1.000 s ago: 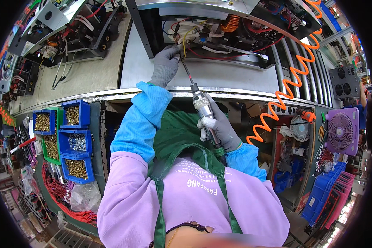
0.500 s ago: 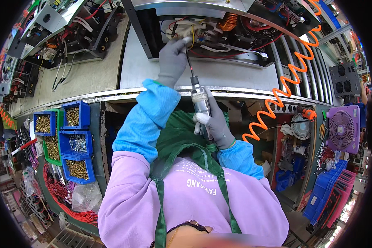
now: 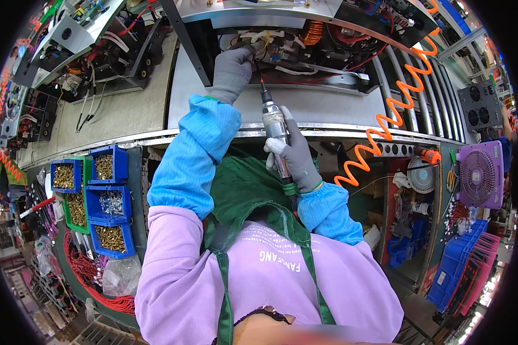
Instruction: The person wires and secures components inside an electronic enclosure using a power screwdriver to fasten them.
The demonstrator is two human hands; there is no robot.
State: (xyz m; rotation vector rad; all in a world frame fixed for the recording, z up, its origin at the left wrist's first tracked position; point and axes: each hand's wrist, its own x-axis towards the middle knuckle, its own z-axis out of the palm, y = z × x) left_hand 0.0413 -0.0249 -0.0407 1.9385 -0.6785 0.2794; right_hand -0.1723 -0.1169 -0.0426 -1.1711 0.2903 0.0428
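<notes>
My right hand (image 3: 298, 155) in a grey glove is wrapped round a silver, cylindrical power screwdriver (image 3: 275, 125). Its long thin bit points away from me, into the open side of a metal equipment chassis (image 3: 191, 47). My left hand (image 3: 233, 70), also gloved, reaches into the chassis beside the bit. Its fingertips are bent together among pale connectors and wires (image 3: 266, 43); what they pinch is hidden. A copper coil (image 3: 312, 33) sits further right inside the chassis. The bit's tip is too small to make out.
Blue bins (image 3: 110, 238) of brass and silver fasteners stand at the left, near red wires (image 3: 92, 284). Another open chassis (image 3: 118, 63) lies far left. An orange coiled hose (image 3: 380, 121) hangs at the right, before metal rollers (image 3: 426, 92). A purple fan (image 3: 480, 175) stands far right.
My left hand has moved slightly forward and left, deeper into the chassis. The power screwdriver in my right hand has shifted a little forward too.
</notes>
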